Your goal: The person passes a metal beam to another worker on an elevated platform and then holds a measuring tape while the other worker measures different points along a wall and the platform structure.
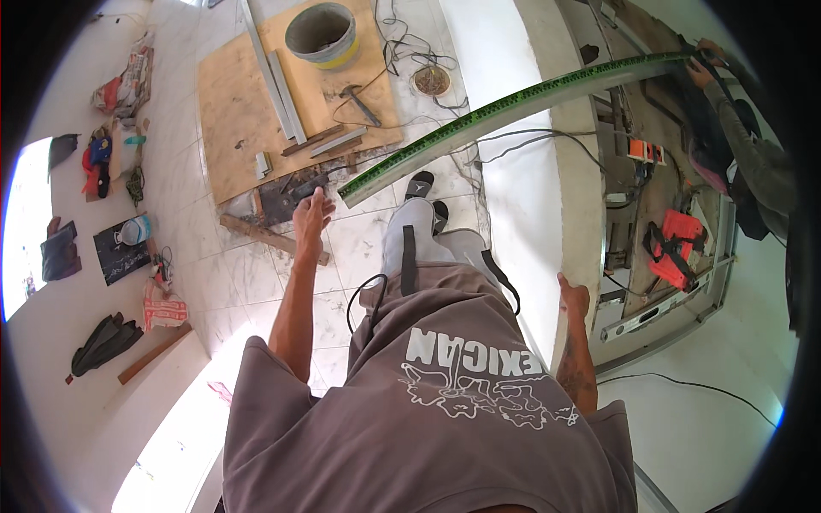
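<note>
"Strip, long, pale, green-edged (513, 101): where lodged?"

"Slantwise above the white ledge (511, 214), near end out over the tiled floor, far end at a co-worker's hand (703, 73). What bears the near end cannot be told."

"Condition of hands?"

"Left hand (312, 221): unfilled, fingers loosely parted, just beside the near end, not touching it. Right hand (575, 299): low, by the ledge's grey border, well apart from the strip; its grip, and whether it touches the border, cannot be told."

"Handling notes?"

"In my judgement: a length like this wants one bearer per end, both keeping one pace. Palm well under the near end rather than fingertips at its corner; keep it level, free of twist; mind footing among the cables (547, 132)."

"Counts, then."

"Strip: one. Bucket (323, 53), grey with yellow band: one. Hammer (365, 109): one. Plywood sheet (227, 120) beneath these two: one. Long metal bars (287, 98), on the same sheet: two, near each other. Short bars: two, one brown (310, 142), one grey (339, 142). Sandals (420, 185), black, worn: two. Spirit level (658, 313): one, on the right. Red-orange article with black parts (682, 248), kind uncertain: one. Cables: several, too tangled to number."
</note>
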Tool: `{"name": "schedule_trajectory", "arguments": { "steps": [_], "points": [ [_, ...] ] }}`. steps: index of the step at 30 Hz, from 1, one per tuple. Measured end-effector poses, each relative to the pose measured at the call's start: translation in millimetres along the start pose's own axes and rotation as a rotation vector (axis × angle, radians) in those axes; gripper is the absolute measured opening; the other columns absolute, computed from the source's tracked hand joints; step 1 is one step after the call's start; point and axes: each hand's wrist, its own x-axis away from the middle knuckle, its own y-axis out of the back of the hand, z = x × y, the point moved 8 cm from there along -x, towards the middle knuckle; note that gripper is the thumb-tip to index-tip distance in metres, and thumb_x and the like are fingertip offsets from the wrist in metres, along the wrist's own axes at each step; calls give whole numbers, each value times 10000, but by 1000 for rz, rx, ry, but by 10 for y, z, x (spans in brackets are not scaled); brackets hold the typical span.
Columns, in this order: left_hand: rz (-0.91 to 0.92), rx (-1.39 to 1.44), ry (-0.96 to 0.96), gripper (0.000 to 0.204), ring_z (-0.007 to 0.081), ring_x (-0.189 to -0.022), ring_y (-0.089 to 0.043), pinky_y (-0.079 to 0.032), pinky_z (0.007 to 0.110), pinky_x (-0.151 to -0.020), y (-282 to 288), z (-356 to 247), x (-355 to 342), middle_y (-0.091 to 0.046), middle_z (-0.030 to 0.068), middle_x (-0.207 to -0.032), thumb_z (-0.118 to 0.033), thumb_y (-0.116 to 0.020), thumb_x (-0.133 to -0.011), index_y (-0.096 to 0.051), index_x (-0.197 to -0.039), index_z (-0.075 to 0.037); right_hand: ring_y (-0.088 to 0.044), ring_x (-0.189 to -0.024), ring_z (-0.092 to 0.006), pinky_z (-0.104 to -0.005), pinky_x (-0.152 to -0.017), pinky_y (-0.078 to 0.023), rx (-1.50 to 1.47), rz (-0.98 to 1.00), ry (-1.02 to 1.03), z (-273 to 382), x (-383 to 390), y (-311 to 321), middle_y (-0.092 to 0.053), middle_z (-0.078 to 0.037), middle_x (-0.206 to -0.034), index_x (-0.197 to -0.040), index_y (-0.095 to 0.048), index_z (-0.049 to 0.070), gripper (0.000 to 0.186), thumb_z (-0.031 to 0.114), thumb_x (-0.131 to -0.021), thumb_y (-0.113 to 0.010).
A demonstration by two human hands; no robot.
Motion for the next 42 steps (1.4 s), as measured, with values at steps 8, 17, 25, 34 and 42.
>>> {"name": "schedule_trajectory", "arguments": {
  "steps": [8, 17, 25, 34, 42],
  "points": [
    [-88, 172, -116, 443, 164, -1002, -592, -433, 310, -851, -223, 172, 405, -632, 66, -1082, -402, -542, -929, -596, -1184, -44, -670, -627, -274, -354, -492, -552, -14, 40, 18, 3, -41, -45, -678, -158, -837, -858, -661, -45, 655, 592, -711, -692],
    [16, 132, -218, 468, 193, -1045, -561, -395, 357, -876, -444, 17, 311, -605, 84, -1123, -368, -524, -939, -520, -1260, -28, -670, -619, -261, -364, -493, -532, 27, 40, -26, 63, 85, 50, -677, -148, -785, -825, -662, -21, 645, 614, -711, -684],
    [-159, -389, -605, 557, 261, -947, -564, -432, 372, -861, -445, -623, -20, -591, 196, -988, -415, -568, -906, -501, -1134, 89, -655, -559, -244, -399, -550, -513, 13, -100, -3, -151, -164, 7, -659, -126, -660, -781, -655, -14, 635, 616, -709, -683],
    [742, -722, -576, 595, 191, -858, -478, -400, 330, -829, -1295, -1169, -259, -546, 102, -865, -522, -388, -962, -554, -1017, 46, -670, -850, -258, -398, -751, -518, 24, 102, -112, -140, 6, -21, -672, -134, -1012, -1022, -639, 13, 675, 613, -716, -677],
    [706, -645, -606, 640, 210, -859, -499, -411, 354, -818, -1303, -1032, -423, -577, 150, -873, -539, -385, -952, -563, -1048, 68, -615, -1051, -278, -402, -827, -507, -20, 100, -142, -94, 70, 22, -637, -135, -1130, -1085, -633, 27, 708, 622, -703, -681]
  ]
}}
